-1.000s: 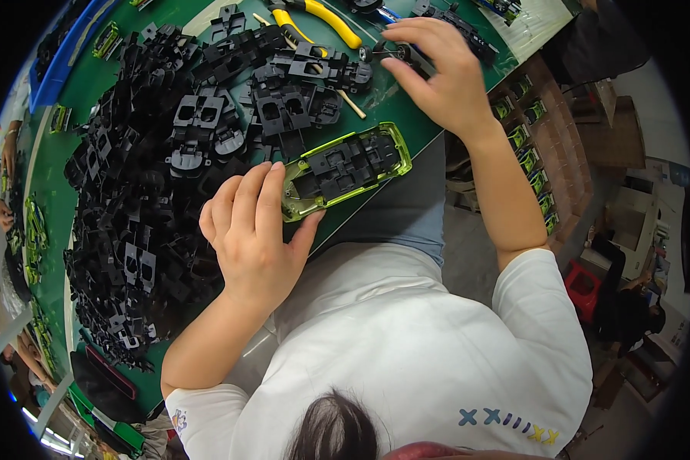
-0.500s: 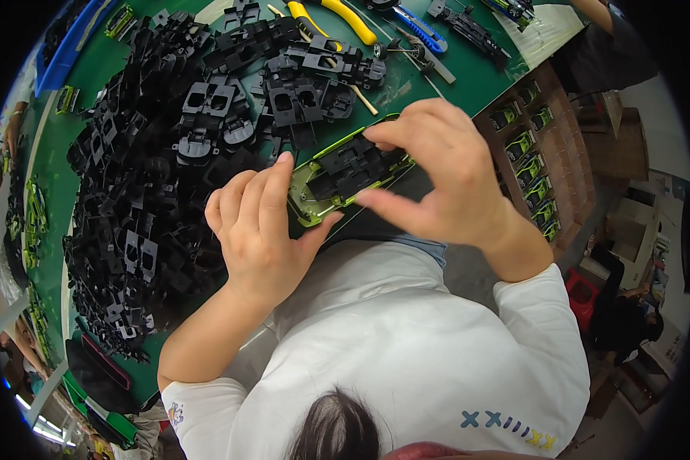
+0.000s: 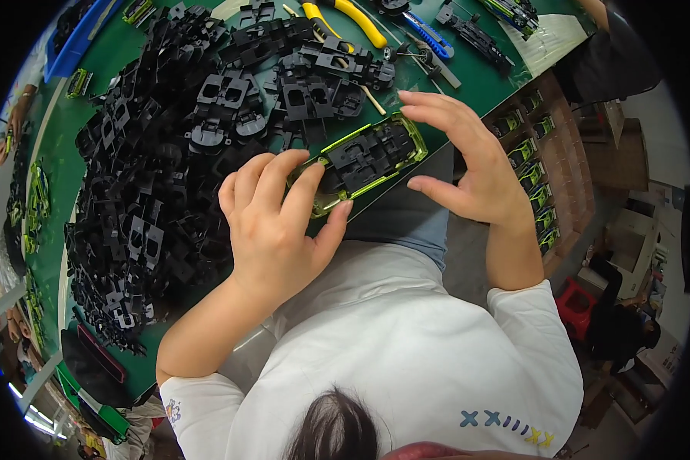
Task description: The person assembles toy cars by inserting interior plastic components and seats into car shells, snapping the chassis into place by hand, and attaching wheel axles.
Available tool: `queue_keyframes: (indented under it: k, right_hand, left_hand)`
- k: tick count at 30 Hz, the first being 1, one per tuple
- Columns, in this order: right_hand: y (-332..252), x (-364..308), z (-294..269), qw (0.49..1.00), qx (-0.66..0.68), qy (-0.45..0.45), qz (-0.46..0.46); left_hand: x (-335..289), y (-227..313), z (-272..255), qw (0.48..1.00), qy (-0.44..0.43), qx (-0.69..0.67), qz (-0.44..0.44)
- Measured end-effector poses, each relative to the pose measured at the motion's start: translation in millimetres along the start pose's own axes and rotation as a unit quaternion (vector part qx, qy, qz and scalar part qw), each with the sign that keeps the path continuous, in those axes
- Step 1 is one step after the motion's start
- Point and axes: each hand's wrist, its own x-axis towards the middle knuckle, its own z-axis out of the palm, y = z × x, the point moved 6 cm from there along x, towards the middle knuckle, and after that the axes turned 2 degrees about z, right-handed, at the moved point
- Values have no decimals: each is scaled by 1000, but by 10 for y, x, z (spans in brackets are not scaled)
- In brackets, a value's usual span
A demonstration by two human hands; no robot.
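Observation:
A green toy car body shell with a black interior piece seated in its hollow lies in front of me at the table's edge. My left hand grips the shell's left end, thumb at the near side and fingers over the far side, covering part of that end. Just off the shell's right end, my right hand is open, thumb and fingers spread with nothing between them. Close beyond the shell lie loose black chassis parts.
A large heap of black plastic parts covers the table's left. Yellow-handled pliers and a blue utility knife lie at the back. To the right stands a brown box with green toy cars. A blue bin sits far left.
My right hand has come off the interior piece and moved right, its fingers opening. The left hand has shifted slightly right with the shell, keeping hold of its left end.

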Motion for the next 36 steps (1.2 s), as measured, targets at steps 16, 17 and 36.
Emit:
queue_keyframes:
  k: [16,17,36]
  right_hand:
    - [296,41,146,992,116,-52,4]
    - [304,42,158,992,117,-52,1]
    - [333,32,187,991,125,-33,15]
  left_hand:
    - [143,2,102,994,-95,-45,7]
    - [129,9,107,994,-101,-28,6]
    - [266,92,70,988,-152,2,24]
